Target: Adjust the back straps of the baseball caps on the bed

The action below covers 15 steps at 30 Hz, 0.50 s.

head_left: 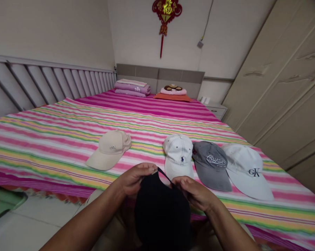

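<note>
A black baseball cap (162,212) hangs between my hands over the near edge of the bed, its back opening and strap facing up. My left hand (137,177) pinches the strap's left end. On the right side of the opening, my right hand (191,190) grips the cap's edge. Just beyond lies a white cap (178,150) with a small dark logo. Beside it are a grey cap (212,164) with white lettering and a larger white cap (245,167) marked "CK". Apart from these, a beige cap (111,146) rests to the left.
The bed has a striped cover (68,139). Folded purple bedding (132,89) and an orange pillow (173,97) are by the headboard (178,78). A railing (60,76) runs along the left; a wardrobe (285,90) stands right. A green stool (8,204) is at lower left.
</note>
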### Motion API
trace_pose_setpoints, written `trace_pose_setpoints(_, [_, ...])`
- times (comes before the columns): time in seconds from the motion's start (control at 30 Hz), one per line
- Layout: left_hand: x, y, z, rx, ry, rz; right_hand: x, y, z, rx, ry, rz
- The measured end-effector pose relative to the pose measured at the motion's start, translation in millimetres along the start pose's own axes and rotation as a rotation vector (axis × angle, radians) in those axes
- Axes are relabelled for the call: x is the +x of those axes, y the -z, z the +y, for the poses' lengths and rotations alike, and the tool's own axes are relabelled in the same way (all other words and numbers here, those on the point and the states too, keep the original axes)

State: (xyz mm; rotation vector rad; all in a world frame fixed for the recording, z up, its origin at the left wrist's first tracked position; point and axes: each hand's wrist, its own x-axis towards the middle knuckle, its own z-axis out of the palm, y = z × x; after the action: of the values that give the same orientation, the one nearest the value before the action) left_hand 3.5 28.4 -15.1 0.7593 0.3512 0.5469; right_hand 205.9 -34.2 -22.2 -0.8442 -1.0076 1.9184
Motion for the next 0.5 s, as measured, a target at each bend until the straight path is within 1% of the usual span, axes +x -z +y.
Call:
trace_pose_setpoints(0.07, [-1.5, -0.3, 10.0, -0.051, -0.026, -0.014, 0.0, 5.0, 0.5, 0.114, 0.03, -0.011])
trace_pose_setpoints(0.1, [-3.0, -0.9, 14.0, -0.071, -0.043, -0.039, -0.2, 5.0, 0.1, 0.168, 0.066, -0.007])
trace_pose_setpoints(0.13, [-5.0, -1.3, 16.9, -0.09, -0.065, -0.08, -0.4, 3.6, -1.1, 0.219, 0.111, -0.002])
trace_pose_setpoints(0.2, [-10.0, 0.2, 18.0, -0.115, -0.128, -0.199, -0.5, -1.7, -5.5, 0.336, 0.211, 0.004])
trace_pose_setpoints(0.23, [-12.5, 2.8, 15.9, -0.126, -0.163, -0.266, -0.2, -4.7, -8.4, 0.381, 0.254, 0.006])
trace_pose_setpoints(0.3, [-16.4, 12.0, 7.0, -0.151, -0.225, -0.356, 1.6, -9.4, -14.3, 0.442, 0.304, 0.035])
trace_pose_setpoints(0.33, [-17.2, 18.1, 1.0, -0.165, -0.26, -0.372, 3.1, -10.7, -16.9, 0.47, 0.307, 0.062])
trace_pose_setpoints(0.4, [-16.6, 30.9, -11.6, -0.197, -0.31, -0.357, 6.8, -11.2, -21.0, 0.511, 0.244, 0.095])
trace_pose_setpoints(0.47, [-13.4, 40.4, -21.6, -0.201, -0.331, -0.297, 10.1, -9.7, -23.8, 0.528, 0.169, 0.095])
trace_pose_setpoints(0.5, [-11.3, 42.8, -24.8, -0.184, -0.341, -0.228, 11.0, -8.6, -24.6, 0.528, 0.16, 0.091])
